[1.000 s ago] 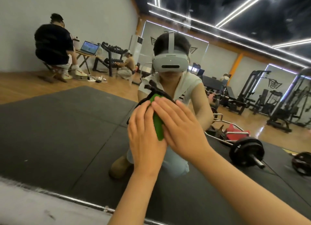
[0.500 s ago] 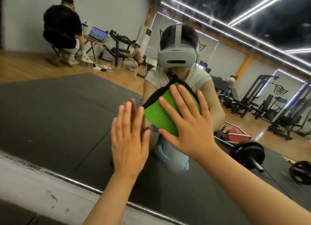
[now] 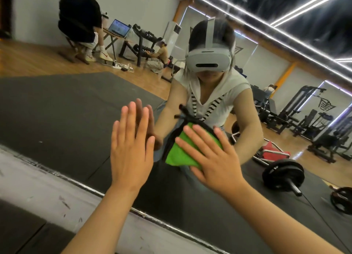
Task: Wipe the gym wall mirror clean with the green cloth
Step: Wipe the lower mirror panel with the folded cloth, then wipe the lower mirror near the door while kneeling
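Note:
The gym wall mirror fills most of the head view and reflects the gym and me. My right hand lies flat with spread fingers on the green cloth, pressing it against the glass low in the middle. The cloth has a black edge and a black cord at its top. My left hand is flat against the mirror just left of the cloth, fingers straight and together, touching its own reflection.
The mirror's metal bottom edge runs diagonally above a scuffed white wall strip. Dark floor mat lies below. Reflected in the glass are a barbell, weight machines, a dumbbell rack and seated people.
Both hands first held the bunched cloth together. The left hand let go and went flat on the glass. The right hand spread the cloth and slid it down and right.

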The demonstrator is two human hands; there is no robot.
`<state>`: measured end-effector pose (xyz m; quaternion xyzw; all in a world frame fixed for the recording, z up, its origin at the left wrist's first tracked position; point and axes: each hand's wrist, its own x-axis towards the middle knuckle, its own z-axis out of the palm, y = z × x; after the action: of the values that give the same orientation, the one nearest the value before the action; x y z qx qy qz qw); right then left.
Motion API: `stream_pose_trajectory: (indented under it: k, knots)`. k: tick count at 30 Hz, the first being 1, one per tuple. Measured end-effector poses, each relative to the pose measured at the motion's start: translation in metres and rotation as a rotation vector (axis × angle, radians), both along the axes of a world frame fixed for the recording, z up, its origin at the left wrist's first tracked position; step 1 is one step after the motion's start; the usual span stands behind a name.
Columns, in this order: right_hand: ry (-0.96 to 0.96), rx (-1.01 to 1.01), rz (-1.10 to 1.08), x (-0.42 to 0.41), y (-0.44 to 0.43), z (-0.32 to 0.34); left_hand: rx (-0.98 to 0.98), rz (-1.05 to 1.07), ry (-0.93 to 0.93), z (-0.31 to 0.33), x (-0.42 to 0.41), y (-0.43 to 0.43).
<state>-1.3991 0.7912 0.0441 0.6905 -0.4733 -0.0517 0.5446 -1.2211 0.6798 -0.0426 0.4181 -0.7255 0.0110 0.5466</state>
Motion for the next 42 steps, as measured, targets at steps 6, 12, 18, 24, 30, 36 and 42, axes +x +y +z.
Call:
stream_pose_trajectory:
  k: [6,12,18,24,30,36,42]
  knots:
    - [-0.153,-0.004,-0.047,0.027,-0.013,-0.041,0.029,0.026,-0.034,-0.014,0.007,-0.004]
    - [0.077,0.166,-0.082,0.007,0.002,-0.057,0.005,-0.014,-0.043,-0.016,0.009,-0.007]
    - [0.127,0.295,-0.145,0.017,-0.003,-0.094,-0.037,-0.039,-0.091,-0.019,0.019,-0.013]
    - [0.150,0.418,-0.127,0.009,0.007,-0.097,0.187,0.164,0.018,-0.059,0.044,-0.014]
    - [0.064,0.366,-0.101,0.032,-0.013,-0.093,0.297,0.008,0.082,-0.064,0.036,-0.018]
    - [0.270,0.547,-0.161,0.020,0.002,-0.143,0.318,0.034,0.183,-0.064,0.027,-0.020]
    - [0.171,0.433,-0.085,0.013,0.000,-0.110,0.258,0.088,0.272,-0.064,0.012,-0.022]
